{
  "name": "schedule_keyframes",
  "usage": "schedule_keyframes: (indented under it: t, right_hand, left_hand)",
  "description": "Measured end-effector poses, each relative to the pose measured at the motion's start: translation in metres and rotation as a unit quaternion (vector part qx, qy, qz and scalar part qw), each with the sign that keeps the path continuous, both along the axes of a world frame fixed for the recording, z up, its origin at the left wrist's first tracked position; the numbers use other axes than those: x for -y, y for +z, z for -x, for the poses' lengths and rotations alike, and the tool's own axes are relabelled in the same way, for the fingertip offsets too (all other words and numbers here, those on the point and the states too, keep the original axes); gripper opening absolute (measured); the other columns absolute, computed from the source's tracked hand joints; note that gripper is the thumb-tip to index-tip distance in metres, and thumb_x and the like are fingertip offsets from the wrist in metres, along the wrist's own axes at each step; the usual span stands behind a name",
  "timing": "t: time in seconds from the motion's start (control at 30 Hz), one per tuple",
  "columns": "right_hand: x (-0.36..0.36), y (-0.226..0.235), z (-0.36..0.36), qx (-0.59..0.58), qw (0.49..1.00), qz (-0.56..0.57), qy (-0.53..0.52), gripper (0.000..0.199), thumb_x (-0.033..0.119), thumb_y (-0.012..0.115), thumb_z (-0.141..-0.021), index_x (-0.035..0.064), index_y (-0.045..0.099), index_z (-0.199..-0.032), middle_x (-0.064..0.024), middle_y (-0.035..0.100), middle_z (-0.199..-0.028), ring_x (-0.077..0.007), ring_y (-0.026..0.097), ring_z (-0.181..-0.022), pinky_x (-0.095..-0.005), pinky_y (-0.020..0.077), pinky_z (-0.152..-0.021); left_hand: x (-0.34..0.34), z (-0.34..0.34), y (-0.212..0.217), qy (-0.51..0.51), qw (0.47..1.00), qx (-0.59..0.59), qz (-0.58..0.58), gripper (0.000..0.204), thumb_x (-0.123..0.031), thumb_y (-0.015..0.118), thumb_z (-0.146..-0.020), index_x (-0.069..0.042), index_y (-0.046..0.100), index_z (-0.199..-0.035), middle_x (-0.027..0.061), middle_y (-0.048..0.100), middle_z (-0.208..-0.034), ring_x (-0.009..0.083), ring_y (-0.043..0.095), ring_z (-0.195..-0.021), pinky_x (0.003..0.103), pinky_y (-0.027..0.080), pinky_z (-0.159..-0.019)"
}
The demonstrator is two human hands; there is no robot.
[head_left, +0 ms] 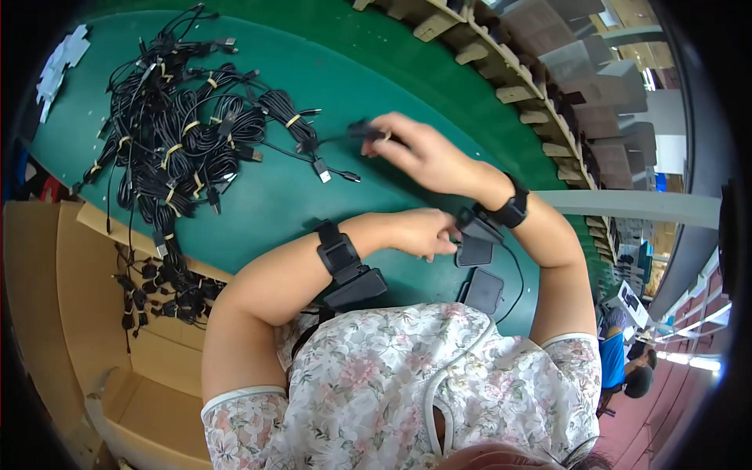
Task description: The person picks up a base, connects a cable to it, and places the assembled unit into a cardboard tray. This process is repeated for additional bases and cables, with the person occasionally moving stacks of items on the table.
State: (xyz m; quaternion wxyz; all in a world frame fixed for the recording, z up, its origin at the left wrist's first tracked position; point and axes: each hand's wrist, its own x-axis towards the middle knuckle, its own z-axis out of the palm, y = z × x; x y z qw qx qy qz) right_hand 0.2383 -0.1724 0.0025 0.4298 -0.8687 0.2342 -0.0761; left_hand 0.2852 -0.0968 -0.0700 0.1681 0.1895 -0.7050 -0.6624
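My right hand is above the green table, its fingers pinched on a dark cable bundle blurred by motion. A cable strand runs from it toward a tied black USB cable at the near side of the pile. My left hand is lower, with fingers curled beside a flat black rectangular piece; whatever lies between its fingertips is hidden. A second black rectangular piece lies closer to my body, with a thin black cord beside it. Black bands with flat boxes are strapped to both wrists.
A large heap of black cables with pale ties covers the table's left. A cardboard box with more black cables stands below it. Torn silvery-white material lies at the far left. Wooden racking lines the far right; a person in blue is beyond.
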Motion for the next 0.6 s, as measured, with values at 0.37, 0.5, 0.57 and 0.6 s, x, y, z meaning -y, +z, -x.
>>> schedule_keyframes:
  t: [0.37, 0.5, 0.57, 0.6]
  right_hand:
    - [-0.012, 0.022, 0.076, 0.19, 0.918, -0.158, -0.31, 0.014, 0.015, 0.047, -0.096, 0.0033, 0.048, -0.104, -0.0041, 0.056, -0.077, -0.0096, 0.051, -0.064, -0.022, 0.0436, -0.059]
    - [-0.032, -0.002, 0.085, 0.052, 0.946, 0.075, -0.311, 0.019, 0.015, 0.054, -0.091, 0.0036, 0.052, -0.106, -0.0065, 0.057, -0.079, -0.0146, 0.055, -0.067, -0.024, 0.0444, -0.06]
    - [-0.04, -0.008, 0.086, -0.001, 0.94, 0.167, -0.297, 0.021, 0.016, 0.057, -0.09, 0.0038, 0.053, -0.107, -0.0076, 0.058, -0.08, -0.0171, 0.056, -0.069, -0.0253, 0.045, -0.061]
    - [-0.045, -0.01, 0.082, -0.016, 0.929, 0.264, -0.259, 0.025, 0.016, 0.059, -0.086, 0.0038, 0.054, -0.108, -0.0086, 0.059, -0.084, -0.0204, 0.057, -0.074, -0.0276, 0.0457, -0.064]
  left_hand:
    - [0.021, -0.007, 0.012, 0.246, 0.855, -0.373, -0.264, 0.061, -0.041, 0.053, -0.091, -0.006, 0.029, -0.135, 0.0072, 0.052, -0.113, 0.0148, 0.056, -0.097, 0.03, 0.049, -0.079]
    - [0.019, -0.001, 0.0, 0.263, 0.847, -0.376, -0.269, 0.057, -0.047, 0.046, -0.093, -0.006, 0.035, -0.13, 0.0061, 0.05, -0.117, 0.0139, 0.05, -0.106, 0.03, 0.045, -0.086]
    - [0.015, 0.0, 0.0, 0.299, 0.852, -0.325, -0.282, 0.051, -0.044, 0.042, -0.095, -0.006, 0.038, -0.127, 0.0066, 0.052, -0.116, 0.0154, 0.052, -0.107, 0.032, 0.045, -0.088]
    - [0.015, 0.001, 0.0, 0.318, 0.852, -0.299, -0.289, 0.048, -0.043, 0.04, -0.096, -0.006, 0.04, -0.126, 0.0068, 0.053, -0.115, 0.0161, 0.052, -0.107, 0.033, 0.045, -0.089]
